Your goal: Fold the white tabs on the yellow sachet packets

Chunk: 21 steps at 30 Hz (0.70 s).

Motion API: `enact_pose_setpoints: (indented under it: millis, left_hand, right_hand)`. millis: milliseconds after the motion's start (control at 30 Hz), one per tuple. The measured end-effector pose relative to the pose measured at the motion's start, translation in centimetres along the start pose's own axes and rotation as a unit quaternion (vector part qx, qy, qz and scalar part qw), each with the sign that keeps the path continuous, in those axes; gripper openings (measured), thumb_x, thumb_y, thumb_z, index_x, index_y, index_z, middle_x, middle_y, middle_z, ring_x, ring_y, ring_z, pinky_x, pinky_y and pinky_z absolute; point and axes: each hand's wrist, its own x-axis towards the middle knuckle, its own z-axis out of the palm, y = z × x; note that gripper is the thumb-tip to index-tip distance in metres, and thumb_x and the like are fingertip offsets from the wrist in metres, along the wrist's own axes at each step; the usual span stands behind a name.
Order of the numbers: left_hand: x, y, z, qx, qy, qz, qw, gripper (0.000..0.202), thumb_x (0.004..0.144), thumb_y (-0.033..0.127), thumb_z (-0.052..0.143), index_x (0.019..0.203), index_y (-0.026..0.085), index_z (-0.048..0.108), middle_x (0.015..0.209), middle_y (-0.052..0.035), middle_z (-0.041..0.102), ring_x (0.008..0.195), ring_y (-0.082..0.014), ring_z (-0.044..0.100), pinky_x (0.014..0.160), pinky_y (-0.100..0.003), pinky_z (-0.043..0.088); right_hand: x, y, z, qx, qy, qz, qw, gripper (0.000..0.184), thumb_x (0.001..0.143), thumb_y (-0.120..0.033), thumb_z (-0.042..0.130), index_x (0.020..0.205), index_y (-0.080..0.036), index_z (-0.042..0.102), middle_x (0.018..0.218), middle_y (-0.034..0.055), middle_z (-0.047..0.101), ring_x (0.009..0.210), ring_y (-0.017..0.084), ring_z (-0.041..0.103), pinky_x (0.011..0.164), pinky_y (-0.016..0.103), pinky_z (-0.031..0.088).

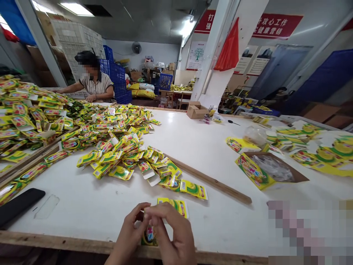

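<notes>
My left hand (129, 230) and my right hand (173, 233) meet over the near edge of the white table (215, 151). Both pinch a small yellow-green packet (149, 235) held upright between them; its upper part is hidden by my fingers. Just beyond my fingertips lies another flat yellow packet (176, 205). A large heap of the same yellow packets (118, 147) spreads across the table's left half, its nearest pieces a short reach ahead of my hands.
A long wooden stick (209, 180) lies diagonally mid-table. An open yellow carton (268, 171) with a clear plastic bag inside stands at right, with flat yellow cartons (317, 147) behind. A black phone (19, 204) lies near left. Another person (95, 82) sits at the far left.
</notes>
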Motion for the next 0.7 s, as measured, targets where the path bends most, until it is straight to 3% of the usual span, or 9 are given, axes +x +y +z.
enact_pose_setpoints:
  millis: [133,267,367,467,600,700]
  left_hand:
    - [0.1,-0.3,0.0,-0.013,-0.058,-0.005,0.998,0.037,0.084,0.037,0.061,0.117,0.021,0.058,0.092,-0.0052,0.070,0.078,-0.0203,0.066,0.073,-0.029,0.053]
    - [-0.1,-0.3,-0.1,-0.040,-0.049,-0.003,0.998,0.038,0.083,0.034,0.063,0.118,0.023,0.055,0.093,-0.0037,0.069,0.085,-0.0207,0.066,0.078,-0.030,0.051]
    - [-0.3,0.0,-0.2,-0.054,-0.042,-0.011,0.998,0.038,0.082,0.034,0.064,0.117,0.022,0.055,0.093,-0.0040,0.069,0.087,-0.0215,0.065,0.079,-0.031,0.050]
    - [-0.4,0.3,-0.3,-0.064,-0.045,-0.015,0.997,0.036,0.082,0.035,0.065,0.114,0.022,0.055,0.094,-0.0045,0.068,0.087,-0.0219,0.065,0.079,-0.032,0.050]
    - [-0.5,0.4,-0.2,-0.082,-0.046,-0.011,0.995,0.035,0.083,0.035,0.064,0.114,0.023,0.054,0.094,-0.0044,0.068,0.087,-0.0213,0.065,0.078,-0.031,0.051]
    - [-0.5,0.2,-0.3,-0.083,-0.056,0.011,0.995,0.032,0.088,0.038,0.057,0.116,0.022,0.054,0.093,-0.0055,0.067,0.085,-0.0208,0.064,0.077,-0.031,0.051]
  right_hand:
    - [-3.1,4.7,-0.1,-0.055,-0.015,0.133,0.989,0.019,0.093,-0.026,0.051,0.098,-0.024,0.070,0.087,0.0024,0.069,0.081,0.016,0.065,0.072,0.022,0.052]
    - [-6.3,8.4,-0.7,-0.151,0.042,0.160,0.974,0.020,0.089,-0.029,0.056,0.102,-0.027,0.070,0.113,0.0051,0.064,0.111,0.023,0.056,0.097,0.033,0.045]
    - [-7.8,10.2,-0.6,-0.154,0.047,0.177,0.971,0.031,0.086,-0.031,0.059,0.116,-0.028,0.065,0.122,0.0058,0.062,0.113,0.025,0.056,0.097,0.035,0.046]
    - [-8.5,11.2,0.3,-0.093,0.043,0.202,0.974,0.039,0.087,-0.034,0.056,0.125,-0.027,0.058,0.114,0.0057,0.067,0.097,0.023,0.065,0.084,0.031,0.053]
    - [-8.3,11.3,1.2,-0.059,0.056,0.214,0.973,0.036,0.087,-0.038,0.056,0.120,-0.025,0.061,0.109,0.0060,0.069,0.086,0.022,0.067,0.080,0.029,0.054]
    - [-8.2,10.5,0.1,-0.080,0.090,0.198,0.973,0.034,0.087,-0.042,0.057,0.116,-0.025,0.064,0.112,0.0062,0.069,0.089,0.022,0.067,0.080,0.028,0.054]
